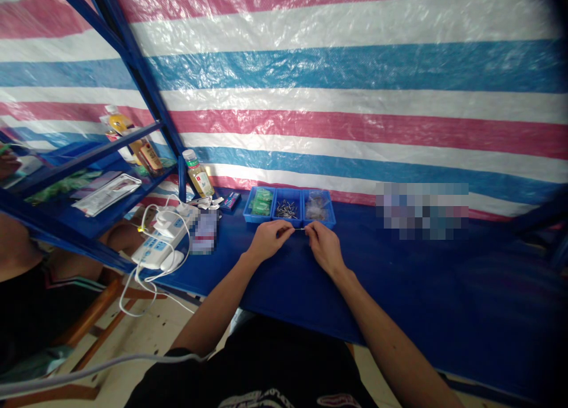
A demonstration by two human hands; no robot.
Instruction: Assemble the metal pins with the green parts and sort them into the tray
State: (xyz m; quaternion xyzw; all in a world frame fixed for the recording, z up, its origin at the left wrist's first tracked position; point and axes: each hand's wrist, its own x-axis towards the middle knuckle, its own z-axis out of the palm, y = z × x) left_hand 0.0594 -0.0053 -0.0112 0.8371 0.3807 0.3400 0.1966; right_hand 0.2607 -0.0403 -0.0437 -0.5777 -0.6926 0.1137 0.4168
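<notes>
Two bare hands are meeting near the middle of the frame, and both are pinching one thin rod. The left hand is holding one end with its thumb and fingertips, and the right hand is holding the other end the same way. The rod is lying almost flat between them, just in front of three small blue bins. It is looking light, stiff and smooth, likely metal, so it may be easy to drop. Its two ends are seeming the best spots for a soft pinch.

The bins are standing side by side on the smooth blue worktop. The left one is holding crinkly green packets, the middle one is holding loose, shiny, thin metal bits, and the right one is holding thin, see-through plastic. Left of the center, a round bottle is standing behind a hard white power strip with bendy cords. Across the top, a shiny, wrinkly striped sheet is hanging.
</notes>
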